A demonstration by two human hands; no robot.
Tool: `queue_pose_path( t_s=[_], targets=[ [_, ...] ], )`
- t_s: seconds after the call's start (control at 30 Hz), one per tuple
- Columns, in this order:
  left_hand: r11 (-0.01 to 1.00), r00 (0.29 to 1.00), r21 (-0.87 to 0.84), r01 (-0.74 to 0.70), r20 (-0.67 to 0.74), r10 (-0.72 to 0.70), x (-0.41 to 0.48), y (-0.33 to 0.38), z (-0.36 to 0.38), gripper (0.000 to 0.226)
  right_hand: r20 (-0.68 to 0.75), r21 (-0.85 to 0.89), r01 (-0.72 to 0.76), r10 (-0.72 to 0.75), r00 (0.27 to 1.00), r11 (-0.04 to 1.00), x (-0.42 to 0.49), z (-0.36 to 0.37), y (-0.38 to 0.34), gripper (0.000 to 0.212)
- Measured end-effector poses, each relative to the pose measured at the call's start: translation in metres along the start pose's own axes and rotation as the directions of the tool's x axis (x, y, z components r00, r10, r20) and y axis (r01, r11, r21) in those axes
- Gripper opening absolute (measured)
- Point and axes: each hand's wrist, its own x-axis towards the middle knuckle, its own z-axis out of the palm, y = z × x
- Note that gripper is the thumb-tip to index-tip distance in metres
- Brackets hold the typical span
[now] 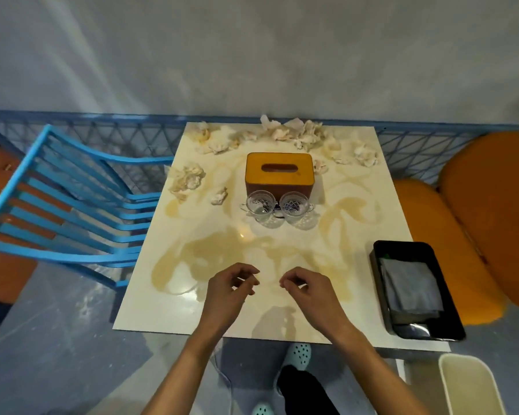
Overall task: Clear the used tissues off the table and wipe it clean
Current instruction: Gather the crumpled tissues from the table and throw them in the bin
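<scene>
Several crumpled used tissues lie on the cream table [357, 205]: a row along the far edge [285, 131], a clump at the left edge [188, 179], a small one [219, 195] by the glasses. Brownish spill stains [192, 253] cover the tabletop. A folded grey cloth [409, 287] rests in a black tray [378, 259] at the near right corner. My left hand [228, 290] and my right hand [307, 290] hover over the near table edge, fingers loosely curled, holding nothing.
An orange tissue box [279, 172] stands mid-table with two clear glass cups [259, 202] [294, 203] in front. A blue chair [72, 205] is at the left, orange seats [462, 235] at the right, a white bin [471, 384] below the near right corner.
</scene>
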Motion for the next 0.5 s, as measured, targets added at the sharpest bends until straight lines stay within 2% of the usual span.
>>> queue_pose_path(
  t_s=[0.17,0.5],
  targets=[
    [0.998,0.999,0.057,0.023,-0.024,-0.021,0.032,0.002,-0.017,0.018,0.060,-0.014,0.070,-0.069,0.996,0.997,0.051,0.010,-0.016,0.015],
    [0.983,0.972,0.140,0.119,-0.217,-0.087,0.131,0.022,-0.055,0.022,0.284,-0.088,0.190,-0.158,0.946,0.978,0.189,0.031,-0.052,0.012]
  ],
)
